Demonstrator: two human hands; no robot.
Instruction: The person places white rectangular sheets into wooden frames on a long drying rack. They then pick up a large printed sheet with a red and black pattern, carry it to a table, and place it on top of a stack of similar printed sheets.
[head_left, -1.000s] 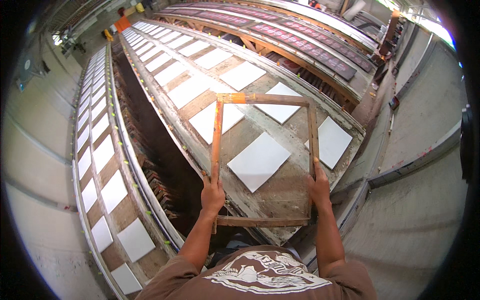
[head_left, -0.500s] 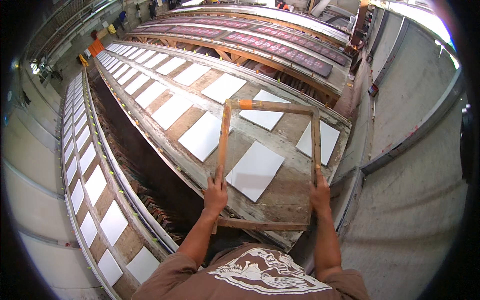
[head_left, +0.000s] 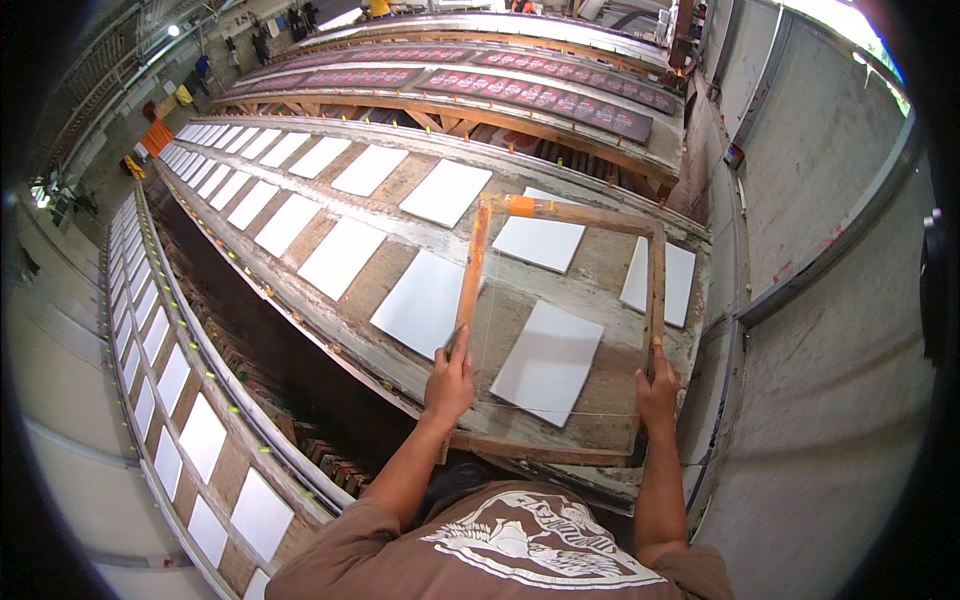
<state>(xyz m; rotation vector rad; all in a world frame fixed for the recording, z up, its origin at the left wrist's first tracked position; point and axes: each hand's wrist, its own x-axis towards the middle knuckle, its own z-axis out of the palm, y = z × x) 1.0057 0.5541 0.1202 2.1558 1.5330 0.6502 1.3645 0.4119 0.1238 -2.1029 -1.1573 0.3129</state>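
Note:
A rectangular wooden screen-printing frame with sheer, see-through mesh is held in front of me, over the near end of a long table. My left hand is closed around its left bar. My right hand grips the right bar lower down, thumb along the wood. Orange tape wraps the far left corner. Through the mesh shows a white sheet, slightly greyed. The bars cross parts of three other sheets. The frame seems raised off the table; how high I cannot tell.
More white sheets lie in two rows along the table. A second long table with sheets runs at left, past a dark gap. Tables farther off bear dark printed panels. A grey wall stands close at right.
The view has turned a little left, so the frame, both hands and the near sheets appear farther right. Both hands keep their grip on the frame, which stays over nearly the same sheets.

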